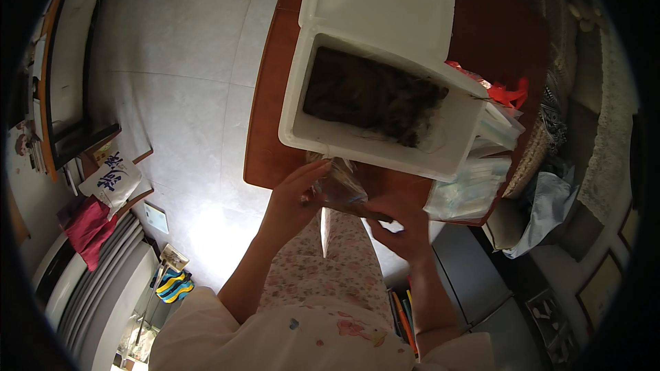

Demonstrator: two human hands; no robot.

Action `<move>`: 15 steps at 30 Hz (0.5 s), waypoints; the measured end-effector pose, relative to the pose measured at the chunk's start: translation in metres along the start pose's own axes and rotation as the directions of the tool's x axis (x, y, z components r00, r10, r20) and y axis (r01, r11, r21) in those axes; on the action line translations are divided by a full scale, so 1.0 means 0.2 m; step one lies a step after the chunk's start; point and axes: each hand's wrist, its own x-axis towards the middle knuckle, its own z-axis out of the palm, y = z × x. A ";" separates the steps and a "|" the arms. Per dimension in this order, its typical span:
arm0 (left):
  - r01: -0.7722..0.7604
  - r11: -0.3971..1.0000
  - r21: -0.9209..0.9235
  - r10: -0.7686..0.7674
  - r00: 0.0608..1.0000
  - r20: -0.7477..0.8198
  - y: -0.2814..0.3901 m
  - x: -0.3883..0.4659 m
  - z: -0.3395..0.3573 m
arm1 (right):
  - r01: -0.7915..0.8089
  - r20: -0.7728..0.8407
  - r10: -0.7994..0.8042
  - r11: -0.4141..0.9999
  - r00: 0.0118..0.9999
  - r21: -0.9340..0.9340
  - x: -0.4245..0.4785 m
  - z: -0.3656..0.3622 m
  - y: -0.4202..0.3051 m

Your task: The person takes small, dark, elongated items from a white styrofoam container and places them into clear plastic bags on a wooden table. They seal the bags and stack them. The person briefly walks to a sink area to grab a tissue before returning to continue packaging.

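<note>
Both hands are together over the near edge of a red-brown table, below a white foam box (381, 157). My left hand (304, 190) has its fingers on the left side of a clear plastic bag (340, 185); pale strands show in the bag. My right hand (399, 224) pinches a dark, narrow piece (374, 214) at the bag's lower right; what it is cannot be told. In the box lies a mass of dark brown, fibrous, root-like material (366, 93), frayed at its right end.
A white foam lid (379, 7) lies behind the box. Clear plastic bags (466, 193) are stacked on the table's right, near a red plastic bag (508, 94). A grey tiled floor (180, 51) spreads to the left; a sofa (588, 165) stands at the right.
</note>
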 end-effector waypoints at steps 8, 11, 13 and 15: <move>-0.047 0.995 0.092 0.048 0.999 -0.006 -0.01 0.00 -0.01 | 0.087 -0.029 -0.110 0.900 0.994 -0.427 -0.03 0.32 0.14; -0.020 0.997 0.077 0.020 1.000 -0.003 0.00 0.00 -0.01 | -0.015 -0.010 0.012 0.869 1.000 -0.494 -0.04 0.35 0.12; -0.015 0.996 0.086 0.015 1.000 0.003 0.02 0.00 -0.01 | -0.062 -0.026 0.057 0.810 0.998 -0.583 -0.04 0.33 0.10; -0.034 0.995 0.095 0.035 0.999 -0.012 0.02 0.00 0.00 | -0.110 -0.017 0.131 0.747 0.991 -0.655 -0.04 0.30 0.06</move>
